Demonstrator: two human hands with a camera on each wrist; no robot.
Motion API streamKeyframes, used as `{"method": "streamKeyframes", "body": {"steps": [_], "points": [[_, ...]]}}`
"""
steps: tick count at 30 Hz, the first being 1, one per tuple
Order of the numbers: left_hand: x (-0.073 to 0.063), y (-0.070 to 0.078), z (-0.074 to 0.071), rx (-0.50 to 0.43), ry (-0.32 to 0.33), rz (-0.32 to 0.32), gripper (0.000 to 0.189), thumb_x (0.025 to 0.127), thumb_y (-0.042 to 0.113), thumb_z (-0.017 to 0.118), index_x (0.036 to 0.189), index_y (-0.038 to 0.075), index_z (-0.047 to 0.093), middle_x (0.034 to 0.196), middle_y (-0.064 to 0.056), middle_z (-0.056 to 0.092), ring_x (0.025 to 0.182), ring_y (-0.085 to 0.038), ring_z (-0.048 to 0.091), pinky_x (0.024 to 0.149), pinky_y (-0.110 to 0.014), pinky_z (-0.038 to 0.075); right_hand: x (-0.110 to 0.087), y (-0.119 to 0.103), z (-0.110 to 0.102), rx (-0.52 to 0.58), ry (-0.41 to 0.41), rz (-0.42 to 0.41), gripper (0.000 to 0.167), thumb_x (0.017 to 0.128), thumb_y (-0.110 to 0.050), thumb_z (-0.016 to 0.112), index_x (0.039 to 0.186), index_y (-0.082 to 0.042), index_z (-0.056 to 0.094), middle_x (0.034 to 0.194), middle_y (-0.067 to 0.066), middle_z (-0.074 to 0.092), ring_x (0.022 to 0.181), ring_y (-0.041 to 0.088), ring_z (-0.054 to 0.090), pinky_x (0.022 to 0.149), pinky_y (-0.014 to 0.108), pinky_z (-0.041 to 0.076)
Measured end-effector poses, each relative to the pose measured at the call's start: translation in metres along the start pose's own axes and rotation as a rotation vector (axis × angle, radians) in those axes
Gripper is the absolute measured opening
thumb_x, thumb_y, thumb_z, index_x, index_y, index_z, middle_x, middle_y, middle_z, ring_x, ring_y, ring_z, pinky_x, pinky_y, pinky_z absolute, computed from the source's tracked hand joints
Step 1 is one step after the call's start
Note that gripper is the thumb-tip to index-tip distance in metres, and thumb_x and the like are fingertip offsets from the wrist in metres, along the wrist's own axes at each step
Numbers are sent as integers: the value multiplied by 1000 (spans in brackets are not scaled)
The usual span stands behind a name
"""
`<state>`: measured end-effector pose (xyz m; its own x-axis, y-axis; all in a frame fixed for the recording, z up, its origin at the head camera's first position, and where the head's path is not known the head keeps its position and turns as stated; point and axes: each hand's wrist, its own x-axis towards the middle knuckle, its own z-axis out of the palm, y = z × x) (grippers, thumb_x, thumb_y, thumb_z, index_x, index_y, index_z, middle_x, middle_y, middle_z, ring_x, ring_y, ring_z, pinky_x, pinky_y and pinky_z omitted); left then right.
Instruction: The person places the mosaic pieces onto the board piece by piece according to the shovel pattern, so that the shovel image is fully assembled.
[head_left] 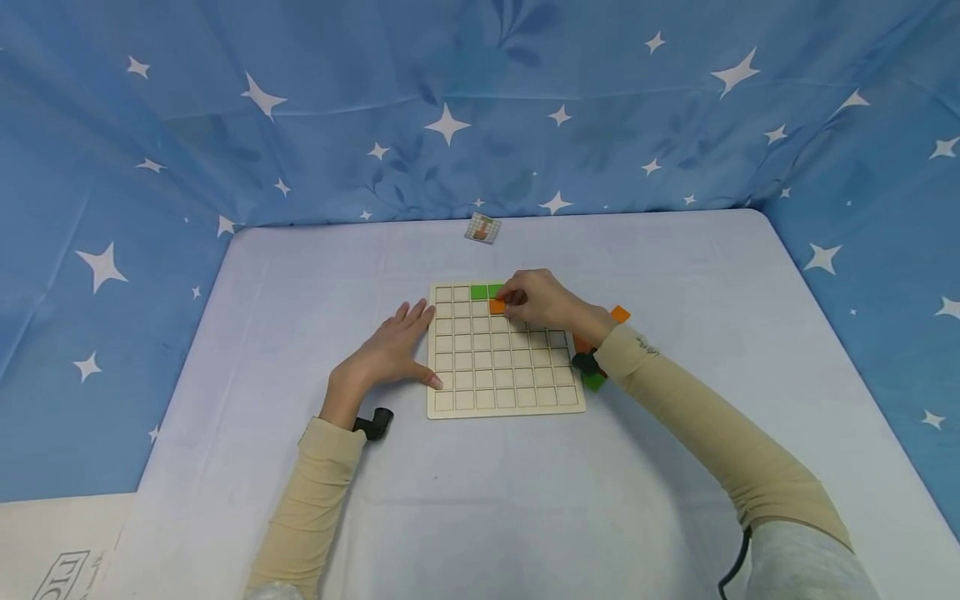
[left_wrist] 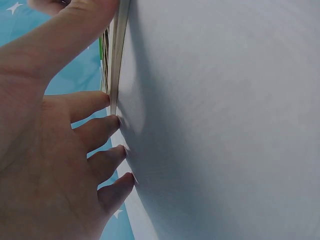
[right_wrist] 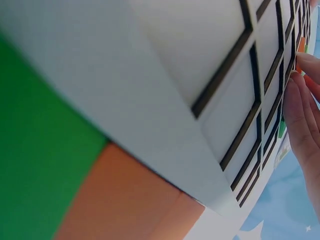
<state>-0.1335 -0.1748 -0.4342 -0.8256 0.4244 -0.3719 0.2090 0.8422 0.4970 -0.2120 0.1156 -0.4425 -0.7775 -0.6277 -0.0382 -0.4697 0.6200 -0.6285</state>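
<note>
A pale wooden grid board [head_left: 495, 396] lies on the white table, with green tiles [head_left: 478, 292] in its far row and an orange tile [head_left: 497, 307] just below them. My left hand [head_left: 386, 346] is spread along the board's left edge, thumb over the near left part; in the left wrist view its fingertips [left_wrist: 116, 122] meet the table beside the edge. Over the far right part of the board, my right hand [head_left: 543, 300] pinches an orange tile between thumb and fingers. That tile is mostly hidden; a bit of orange [right_wrist: 312, 87] shows between the fingers in the right wrist view.
Loose orange tiles [head_left: 619, 314] and green tiles [head_left: 594, 382] lie right of the board, partly under my right wrist. A small card with a printed grid picture [head_left: 482, 228] lies near the table's far edge. A blue starred curtain [head_left: 315, 125] hangs around the table.
</note>
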Motion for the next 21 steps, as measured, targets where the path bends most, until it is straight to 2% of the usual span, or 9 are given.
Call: {"method": "streamKeyframes", "body": {"steps": [21], "points": [[1, 1, 2, 9, -12, -16, 125, 78, 42, 89, 166, 7, 8, 174, -13, -1, 160, -37, -6, 131, -55, 5, -22, 7, -12, 31, 25, 41, 25, 95, -7, 72, 119, -2, 75, 111, 13, 73, 100, 27, 72, 89, 41, 61]]}}
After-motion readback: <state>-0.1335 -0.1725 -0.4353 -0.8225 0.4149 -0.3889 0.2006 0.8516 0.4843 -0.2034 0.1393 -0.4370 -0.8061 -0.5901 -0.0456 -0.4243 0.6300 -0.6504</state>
